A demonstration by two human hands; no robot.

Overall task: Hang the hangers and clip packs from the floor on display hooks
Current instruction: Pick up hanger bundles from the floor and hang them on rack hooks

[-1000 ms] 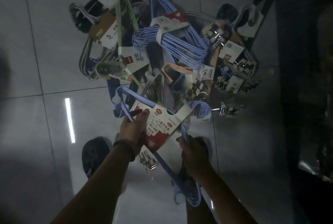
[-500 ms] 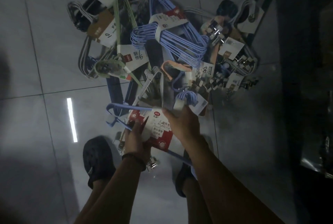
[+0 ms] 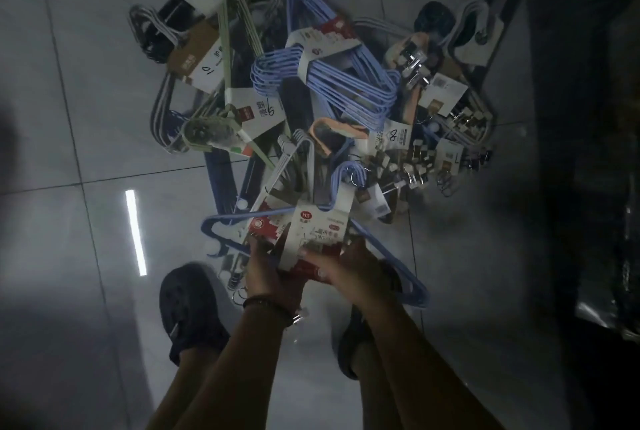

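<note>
Blue plastic fills the lower middle of the frame: a blue hanger pack (image 3: 318, 232) wrapped in a red and white card sleeve, lifted just above the grey tiled floor (image 3: 86, 100). Both hands are on it. My read of the left hand (image 3: 266, 267) is fingers curled round the lower left corner of the sleeve, a dark wristband (image 3: 266, 305) just below it. The right hand (image 3: 349, 263) clamps the lower right edge, thumb on top of the card.

The pack's long axis runs on a diagonal, from its left shoulder tip at centre left down to its right tip at lower right. Its hooks (image 3: 346, 175) point up the frame, toward the pile.

That pile covers the upper middle of the frame. I can pick out another blue hanger bundle (image 3: 346, 83) at its centre, green hangers (image 3: 239, 48) to the left, and carded clip packs (image 3: 433, 152) on the right. It is too dim to sort the rest.

A bright light reflection (image 3: 135, 232) streaks the tile at left, and two dark shoes (image 3: 187, 318) stand below the hands.
</note>
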